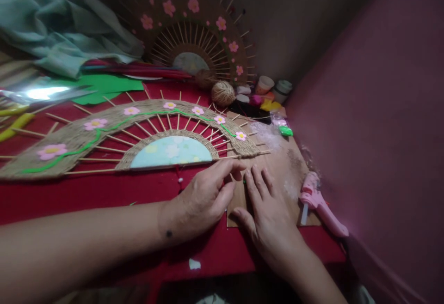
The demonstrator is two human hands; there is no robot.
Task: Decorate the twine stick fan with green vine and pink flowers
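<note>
My right hand (270,211) lies palm down on the brown board (287,156), fingers stretched out and thumb apart. A tiny green bit (244,181) shows at the edge of its index finger; anything under the palm is hidden. Beside it hovers my left hand (208,193), fingers loosely bent, with a gap between thumb and forefinger and nothing visible in it. Just beyond my hands lies a woven twine fan (114,115) with thin sticks, pink flowers (95,124), a green vine line (138,117) and a pale blue half-round centre (169,151).
A pink glue gun (322,204) rests at the board's right edge by the pink wall (388,110). Behind stand a second flowered fan (194,22), a twine ball (223,93) and small tubs (264,85). Green sheets (104,87) and yellow-handled scissors (17,126) lie left.
</note>
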